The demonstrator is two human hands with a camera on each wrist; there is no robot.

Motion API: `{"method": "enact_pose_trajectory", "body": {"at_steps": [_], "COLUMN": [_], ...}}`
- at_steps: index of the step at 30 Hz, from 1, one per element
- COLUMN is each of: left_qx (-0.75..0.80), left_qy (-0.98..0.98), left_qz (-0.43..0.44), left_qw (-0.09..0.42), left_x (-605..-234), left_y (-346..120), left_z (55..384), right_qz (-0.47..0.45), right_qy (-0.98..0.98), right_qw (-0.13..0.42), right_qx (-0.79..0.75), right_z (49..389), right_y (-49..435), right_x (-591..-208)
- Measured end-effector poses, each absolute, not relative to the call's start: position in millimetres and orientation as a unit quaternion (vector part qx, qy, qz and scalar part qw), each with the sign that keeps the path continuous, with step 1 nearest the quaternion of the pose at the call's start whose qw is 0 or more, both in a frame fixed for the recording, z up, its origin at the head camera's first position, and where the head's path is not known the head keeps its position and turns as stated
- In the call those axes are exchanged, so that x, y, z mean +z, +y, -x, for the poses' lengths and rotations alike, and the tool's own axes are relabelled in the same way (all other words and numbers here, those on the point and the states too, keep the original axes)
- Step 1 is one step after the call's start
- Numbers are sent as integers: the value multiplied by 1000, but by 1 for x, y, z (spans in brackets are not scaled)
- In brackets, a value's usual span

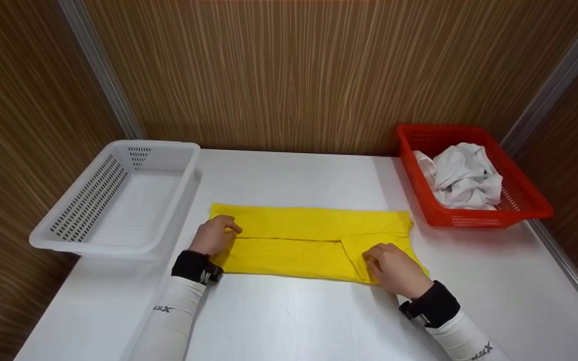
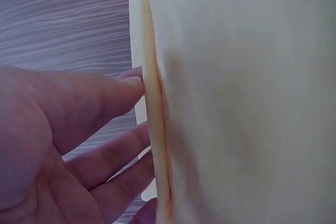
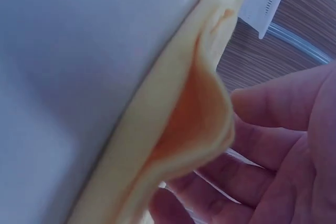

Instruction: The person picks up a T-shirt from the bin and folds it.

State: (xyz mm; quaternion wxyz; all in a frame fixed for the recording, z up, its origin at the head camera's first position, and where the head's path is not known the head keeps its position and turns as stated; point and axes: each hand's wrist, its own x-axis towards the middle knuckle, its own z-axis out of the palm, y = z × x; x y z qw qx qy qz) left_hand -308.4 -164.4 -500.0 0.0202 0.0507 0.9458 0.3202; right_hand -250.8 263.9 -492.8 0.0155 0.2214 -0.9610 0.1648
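Observation:
A yellow cloth (image 1: 289,223) lies folded into a long strip across the white table, with a seam running along its middle and a flap folded over at its right end. At the left end, my left hand (image 1: 213,234) pinches the edge; the left wrist view shows the thumb against a layered fold (image 2: 157,129) and fingers going behind it. My right hand (image 1: 397,268) holds the flap near the front right corner. In the right wrist view the cloth (image 3: 210,114) bulges into a gaping fold at the thumb and fingertips.
A white perforated basket (image 1: 168,220) stands at the left on the table (image 1: 289,321). At the back right is a red basket (image 1: 515,215) holding crumpled white cloth (image 1: 464,175). Wood-grain panels (image 1: 279,75) enclose the table at the back and sides.

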Motion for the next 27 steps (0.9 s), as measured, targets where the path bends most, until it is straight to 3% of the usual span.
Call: {"method": "enact_pose_trajectory", "body": {"at_steps": [10, 20, 27], "left_qx": [293, 250, 203], "left_qy": [955, 966, 976], "left_qz": [-53, -66, -79], "left_qw": [11, 7, 9], "left_x": [-501, -501, -496], "left_y": [-160, -151, -135], "left_z": [310, 306, 297], "right_qz": [-229, -143, -111], "right_qy": [-969, -980, -990], "right_qw": [9, -77, -43], "right_qx": [90, 115, 73], "right_z": [288, 341, 366], "right_y": [262, 257, 249], "right_x": [-495, -491, -490]}}
